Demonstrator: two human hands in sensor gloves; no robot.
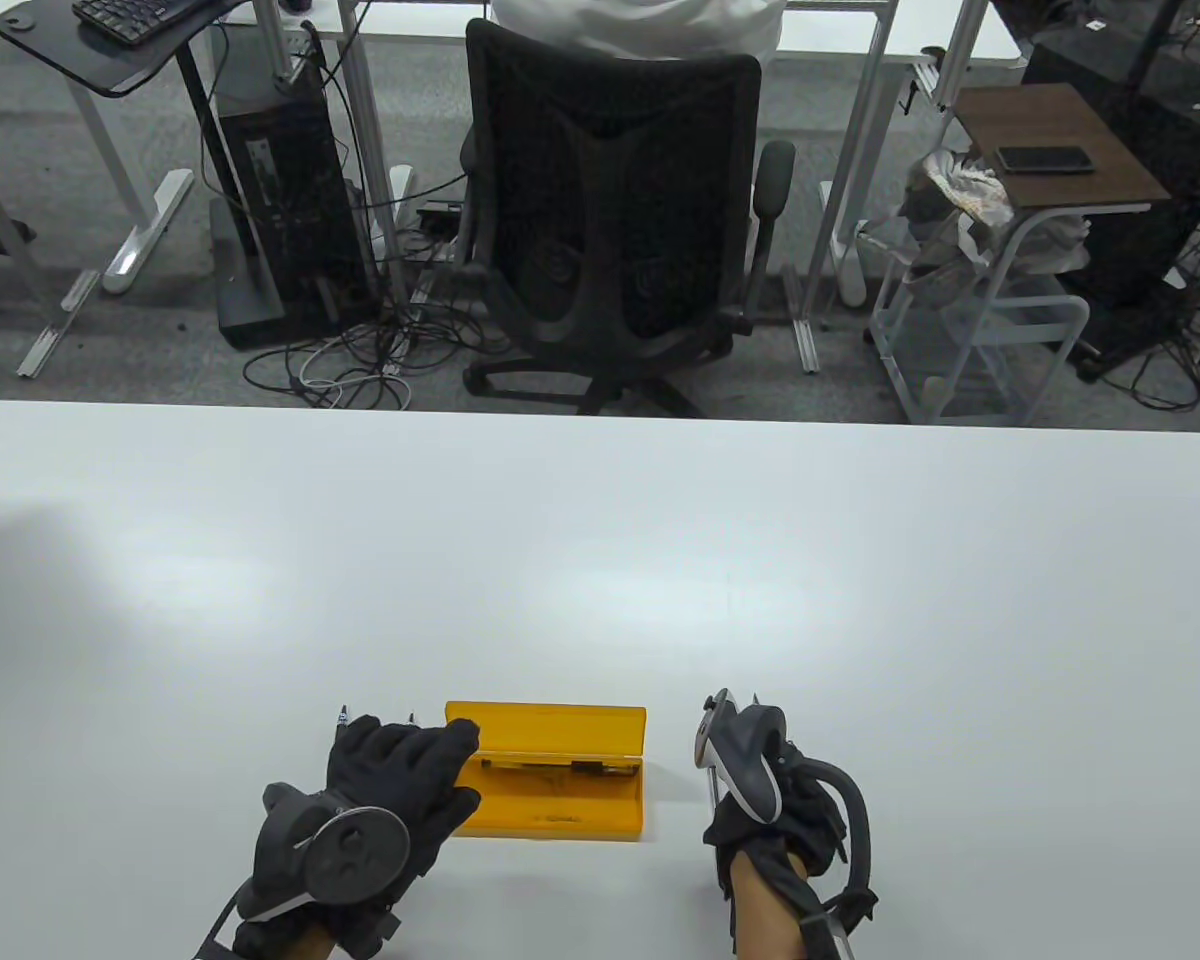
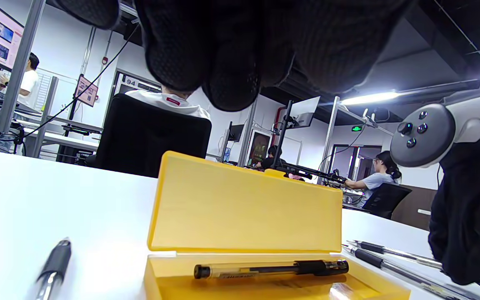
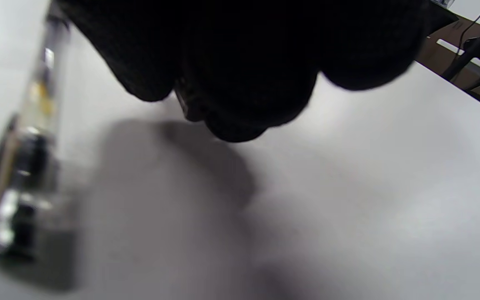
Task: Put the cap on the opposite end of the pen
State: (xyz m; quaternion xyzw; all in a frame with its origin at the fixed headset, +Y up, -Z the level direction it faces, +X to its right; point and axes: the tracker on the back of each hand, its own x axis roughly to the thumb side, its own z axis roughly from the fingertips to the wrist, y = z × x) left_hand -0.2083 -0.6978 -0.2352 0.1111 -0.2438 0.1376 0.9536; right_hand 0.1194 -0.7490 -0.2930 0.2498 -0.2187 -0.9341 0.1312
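Observation:
An open yellow pen case (image 1: 560,815) sits near the table's front edge with its lid (image 2: 248,206) standing upright. One capped black-and-clear pen (image 2: 271,268) lies lengthwise inside it. My left hand (image 1: 430,765) rests flat, fingers extended over the case's left end, touching no pen that I can see. Another pen (image 2: 52,266) lies on the table left of the case, its tip (image 1: 342,716) poking out beyond my fingers. My right hand (image 1: 760,780) rests on its side right of the case, fingers loosely curled and empty. Two more pens (image 2: 390,253) lie beside it.
The white table (image 1: 600,560) stretches far beyond the case. Past its far edge stand a black office chair (image 1: 610,220), desks, cables and a side trolley (image 1: 1000,250). A blurred pen (image 3: 27,158) lies left of my right fingers.

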